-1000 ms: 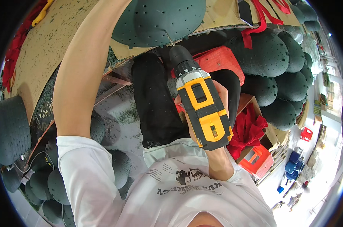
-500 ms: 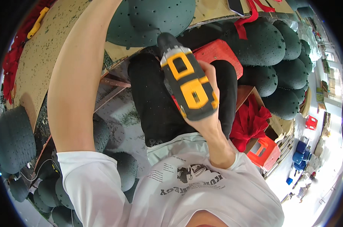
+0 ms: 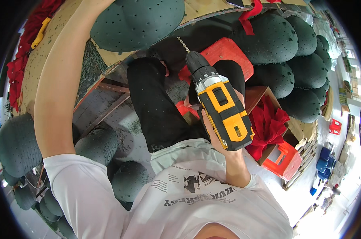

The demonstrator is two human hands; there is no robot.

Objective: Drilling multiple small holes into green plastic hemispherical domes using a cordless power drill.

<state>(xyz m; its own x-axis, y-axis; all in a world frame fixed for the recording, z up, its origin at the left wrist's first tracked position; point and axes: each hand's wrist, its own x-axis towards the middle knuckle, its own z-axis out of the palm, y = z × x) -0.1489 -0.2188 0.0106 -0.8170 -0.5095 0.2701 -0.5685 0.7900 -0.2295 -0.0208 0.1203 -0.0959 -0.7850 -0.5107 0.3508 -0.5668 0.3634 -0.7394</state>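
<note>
Wrapped around the handle of a yellow-and-black drill [image 3: 224, 109], the right hand [image 3: 210, 126] is closed on it, with its palm mostly hidden beneath the body. The left hand lies past the upper edge of the view, so I cannot tell how its fingers stand; its forearm [image 3: 59, 83] runs up beside the domed green shell [image 3: 138, 26].

That shell lies ahead and to the left of the right hand, at the near edge of the table [image 3: 45, 59]. Small holes dot its surface, and its top is cut off by the view. The drill's long axis slants from lower right to upper left, and the drill bit [image 3: 183, 44] points toward the shell. Its tip shows just outside the shell's right rim, apart from it. The left wrist is nearer the shell's far left side; the right hand sits farther back.

Right of the drill, a brown box [image 3: 254, 97] holds bunched red cloth [image 3: 269, 121]; what lies under the cloth is hidden. More green shells [image 3: 270, 38] are stacked beyond it.
</note>
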